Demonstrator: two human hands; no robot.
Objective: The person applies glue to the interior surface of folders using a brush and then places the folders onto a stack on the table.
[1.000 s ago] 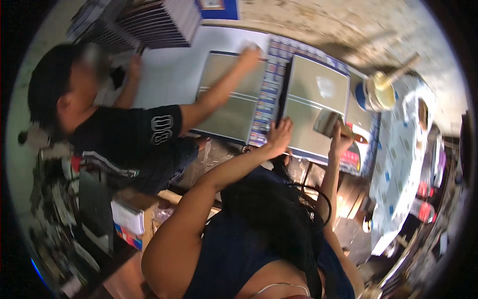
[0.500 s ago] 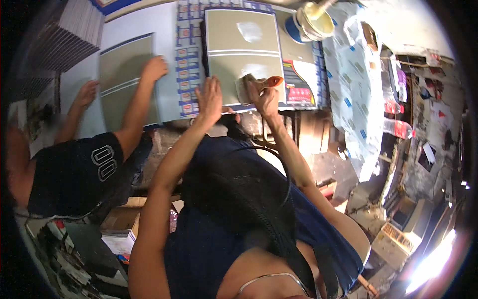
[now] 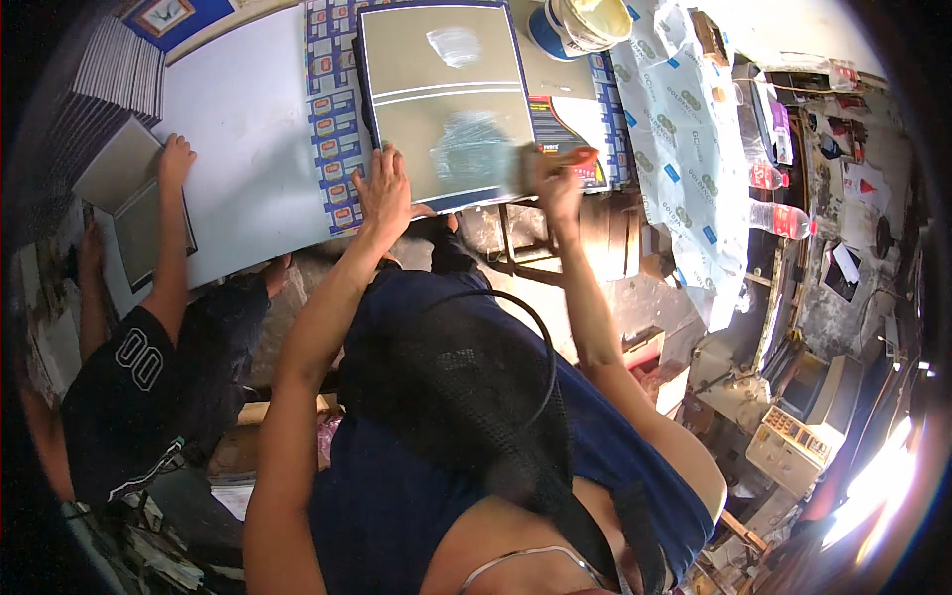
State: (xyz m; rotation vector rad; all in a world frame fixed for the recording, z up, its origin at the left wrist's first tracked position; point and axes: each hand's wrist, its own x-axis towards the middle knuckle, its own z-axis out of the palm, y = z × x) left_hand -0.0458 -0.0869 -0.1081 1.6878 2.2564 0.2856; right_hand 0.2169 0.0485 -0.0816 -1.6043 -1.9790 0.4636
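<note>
At the table (image 3: 248, 119), hands (image 3: 385, 201) apart, forearms (image 3: 587, 297) outstretched.

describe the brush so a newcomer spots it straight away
On the white table, find the tan board with paired white lines. At its lower right corner, the person's right hand grips the brush. Its orange handle sets it apart from the bucket above.

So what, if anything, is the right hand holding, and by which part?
The right hand holds a wide, orange-handled brush around its middle, between head and handle end.
</note>
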